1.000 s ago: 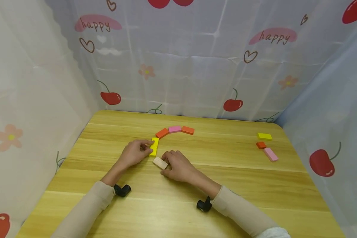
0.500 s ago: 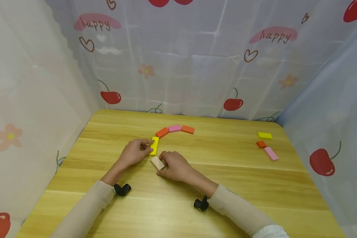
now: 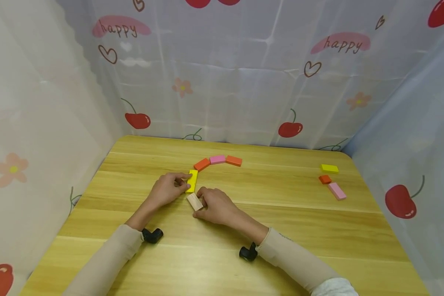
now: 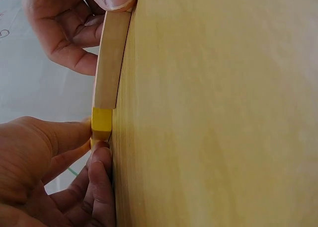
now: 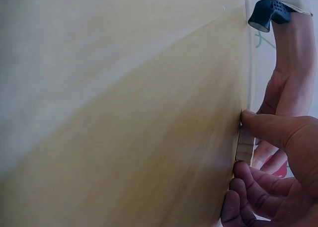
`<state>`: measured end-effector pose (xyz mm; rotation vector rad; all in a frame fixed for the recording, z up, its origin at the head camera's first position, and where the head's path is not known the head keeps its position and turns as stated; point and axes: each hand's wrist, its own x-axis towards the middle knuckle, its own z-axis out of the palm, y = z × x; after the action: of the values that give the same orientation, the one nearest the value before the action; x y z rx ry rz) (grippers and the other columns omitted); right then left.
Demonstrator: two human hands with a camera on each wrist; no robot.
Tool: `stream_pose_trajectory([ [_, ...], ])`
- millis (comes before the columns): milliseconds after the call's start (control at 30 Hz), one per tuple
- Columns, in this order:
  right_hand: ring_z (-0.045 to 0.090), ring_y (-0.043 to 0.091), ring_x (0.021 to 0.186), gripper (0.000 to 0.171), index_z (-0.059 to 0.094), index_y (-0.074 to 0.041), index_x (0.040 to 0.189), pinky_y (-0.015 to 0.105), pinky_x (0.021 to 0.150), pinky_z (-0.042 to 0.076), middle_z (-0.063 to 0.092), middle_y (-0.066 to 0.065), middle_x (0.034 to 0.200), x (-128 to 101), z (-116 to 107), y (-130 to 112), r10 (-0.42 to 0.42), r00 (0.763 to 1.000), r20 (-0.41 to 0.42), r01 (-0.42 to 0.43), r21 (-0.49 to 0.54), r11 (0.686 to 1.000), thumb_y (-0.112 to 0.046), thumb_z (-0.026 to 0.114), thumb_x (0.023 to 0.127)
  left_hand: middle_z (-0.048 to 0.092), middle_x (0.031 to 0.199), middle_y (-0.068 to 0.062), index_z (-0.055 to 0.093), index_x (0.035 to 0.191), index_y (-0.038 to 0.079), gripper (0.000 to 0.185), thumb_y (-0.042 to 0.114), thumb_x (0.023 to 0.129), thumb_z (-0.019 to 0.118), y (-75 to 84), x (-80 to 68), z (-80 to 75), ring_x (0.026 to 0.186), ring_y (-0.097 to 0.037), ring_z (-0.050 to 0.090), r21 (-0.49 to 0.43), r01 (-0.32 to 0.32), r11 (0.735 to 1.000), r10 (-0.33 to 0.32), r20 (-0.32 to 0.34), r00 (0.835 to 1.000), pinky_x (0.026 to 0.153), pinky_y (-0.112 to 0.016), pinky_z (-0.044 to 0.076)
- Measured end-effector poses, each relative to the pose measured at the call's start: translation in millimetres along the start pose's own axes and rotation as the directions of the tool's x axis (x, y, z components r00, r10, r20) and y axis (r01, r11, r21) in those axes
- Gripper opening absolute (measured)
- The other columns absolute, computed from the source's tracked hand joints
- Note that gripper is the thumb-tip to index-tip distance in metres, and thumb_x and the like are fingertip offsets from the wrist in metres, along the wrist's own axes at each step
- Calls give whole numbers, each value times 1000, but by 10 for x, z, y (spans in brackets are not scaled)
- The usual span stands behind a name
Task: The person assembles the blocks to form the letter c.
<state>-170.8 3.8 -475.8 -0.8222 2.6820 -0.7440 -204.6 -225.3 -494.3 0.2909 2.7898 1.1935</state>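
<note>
A yellow block [image 3: 193,181] lies flat on the wooden table [image 3: 281,246], pinched at its near end by my left hand [image 3: 167,190]. Just below it lies a plain wooden block [image 3: 194,201], and my right hand [image 3: 213,204] holds it between thumb and fingers. In the left wrist view the wooden block [image 4: 110,60] touches the yellow block [image 4: 101,123] end to end. The right wrist view shows my right fingers [image 5: 268,130] on the wooden block [image 5: 244,145]. Beyond the yellow block, an orange block [image 3: 201,165], a pink block [image 3: 217,159] and another orange block [image 3: 233,160] continue the curved row.
At the table's far right lie a yellow block [image 3: 329,168], a small orange block [image 3: 324,179] and a pink block [image 3: 336,191]. Printed curtains [image 3: 222,74] close in the table at the back and both sides.
My right hand has slid the wooden block left and a little away from me, up to the yellow block's near end. The left hand has stayed on the yellow block.
</note>
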Motion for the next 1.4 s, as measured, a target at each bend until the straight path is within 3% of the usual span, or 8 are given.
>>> stream_pose_trajectory([
  [700, 53, 9, 71, 58, 67, -9, 132, 24, 65, 42, 65, -1, 86, -44, 7, 62, 6, 1000, 8, -6, 33, 999, -40, 90, 88, 80, 98, -3, 74, 140, 18, 40, 28, 102, 76, 9, -3, 4, 79, -15, 66, -1, -1, 1000, 1, 10, 1000, 65, -30, 47],
  [1033, 55, 14, 82, 59, 66, -11, 133, 30, 77, 47, 63, -2, 95, -195, -115, 290, 36, 999, -21, -35, 39, 999, -39, 91, 87, 80, 101, -2, 74, 140, 19, 39, 28, 102, 76, 2, 1, -6, 85, -16, 69, -2, 1, 1000, -1, 2, 1000, 68, -32, 49],
  [1400, 54, 16, 82, 55, 66, -9, 131, 35, 81, 47, 63, 1, 98, -405, -292, 596, 103, 990, -98, -92, 114, 989, -34, 91, 88, 80, 103, -5, 74, 140, 17, 40, 27, 102, 76, 37, -2, -4, 85, -17, 68, 9, -1, 1000, 1, 4, 1000, 65, -30, 46],
])
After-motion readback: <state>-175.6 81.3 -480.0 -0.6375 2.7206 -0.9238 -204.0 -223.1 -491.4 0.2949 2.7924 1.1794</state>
